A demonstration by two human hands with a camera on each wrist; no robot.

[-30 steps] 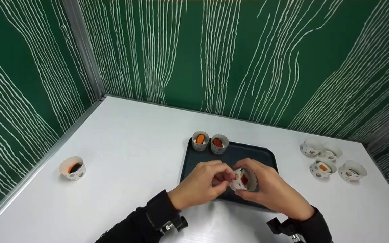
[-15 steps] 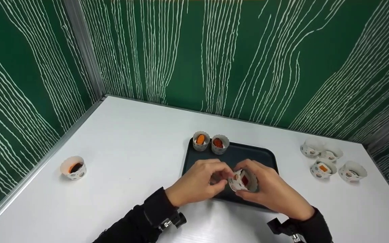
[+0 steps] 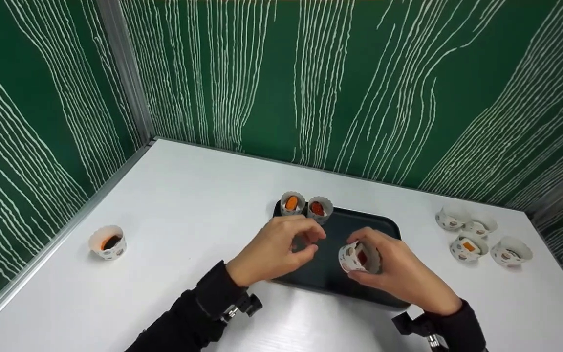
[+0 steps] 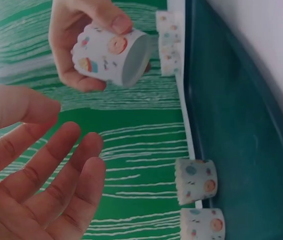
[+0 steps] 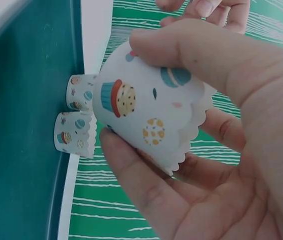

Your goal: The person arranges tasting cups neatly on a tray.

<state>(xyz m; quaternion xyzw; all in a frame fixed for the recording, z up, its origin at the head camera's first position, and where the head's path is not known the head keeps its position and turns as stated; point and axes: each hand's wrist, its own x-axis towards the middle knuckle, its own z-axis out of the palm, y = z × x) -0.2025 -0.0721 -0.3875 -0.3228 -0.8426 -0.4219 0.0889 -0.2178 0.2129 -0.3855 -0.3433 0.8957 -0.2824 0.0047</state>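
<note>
My right hand (image 3: 399, 269) grips a printed paper baking cup (image 3: 348, 259), thumb and fingers round its side. The cup is tipped with its scalloped mouth turned toward the right palm, and a white and red piece (image 3: 362, 256) shows inside. In the right wrist view the cup's wall (image 5: 151, 100) carries cupcake and cookie prints. My left hand (image 3: 274, 252) is a short way to the left, fingers loosely bent and holding nothing. Both hands are over a dark tray (image 3: 330, 259). Two like cups, one with an orange piece (image 3: 292, 203), one with a red piece (image 3: 316, 209), stand at its back left corner.
Several more paper cups (image 3: 467, 246) are grouped on the white table (image 3: 203, 195) at the right. One cup (image 3: 108, 243) with a black and orange piece stands alone far left. Green walls (image 3: 271, 73) with white wavy lines border the table.
The left hand has let go of the cup and drawn back to the left. The right hand, still holding the cup, has shifted slightly right.
</note>
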